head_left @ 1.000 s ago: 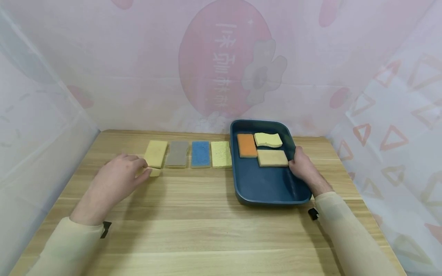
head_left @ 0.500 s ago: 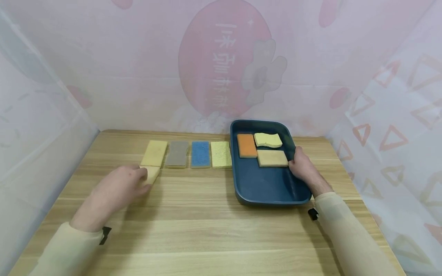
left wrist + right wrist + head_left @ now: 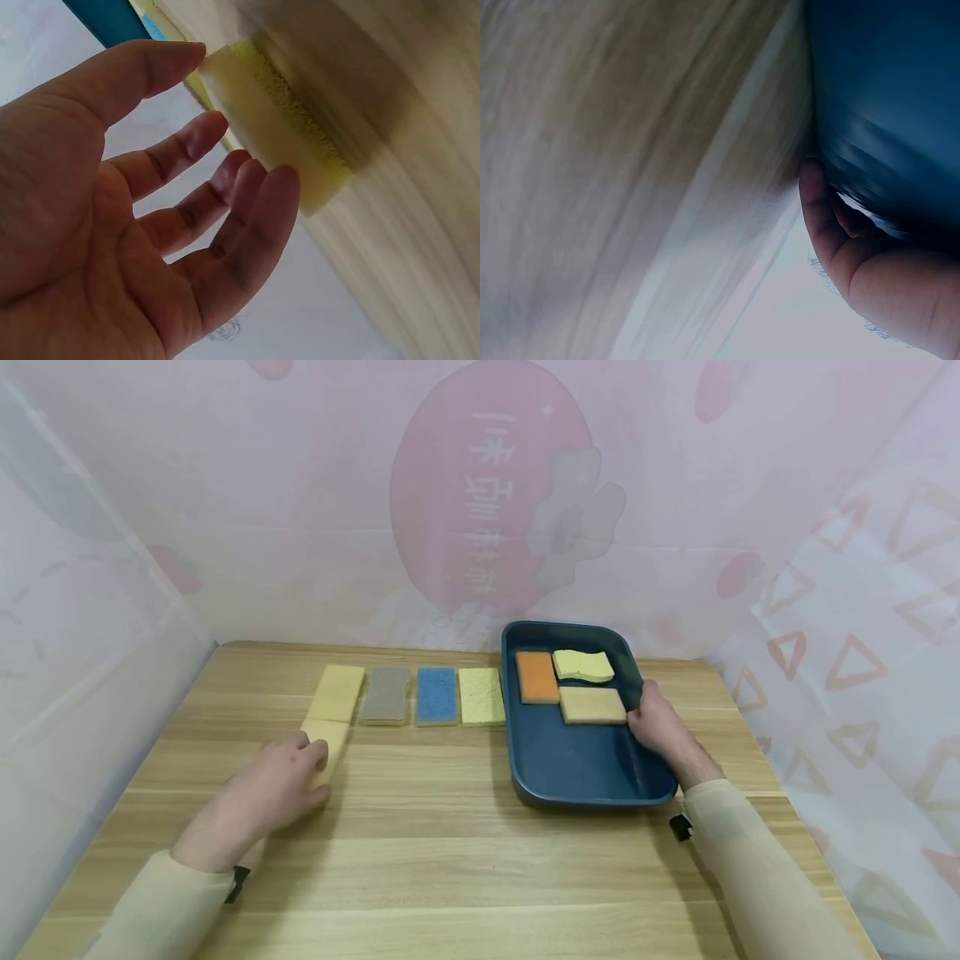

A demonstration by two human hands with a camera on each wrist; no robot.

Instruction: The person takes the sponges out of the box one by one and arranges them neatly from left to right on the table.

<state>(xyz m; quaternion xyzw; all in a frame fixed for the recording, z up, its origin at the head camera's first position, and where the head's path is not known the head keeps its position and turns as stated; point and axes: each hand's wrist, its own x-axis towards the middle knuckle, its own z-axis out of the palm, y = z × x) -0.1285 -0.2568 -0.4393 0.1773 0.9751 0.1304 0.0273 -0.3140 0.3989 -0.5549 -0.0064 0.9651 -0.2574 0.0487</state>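
In the head view, my left hand is over a pale yellow sponge lying on the table, end to end with another yellow sponge. The left wrist view shows loosely bent fingers around the near sponge, the thumb tip at its corner; whether the other fingertips touch it cannot be told. My right hand grips the right rim of a dark blue tray. Inside the tray lie an orange sponge, a wavy yellow sponge and a beige sponge.
Between the yellow sponges and the tray, a grey sponge, a blue sponge and a textured yellow sponge lie in a row on the wooden table. Printed cloth walls stand behind and at both sides.
My left hand has drawn toward the table's near side, and the sponge under it has gone from mostly covered to lying flat below the first yellow one. My right hand and the tray stay put.
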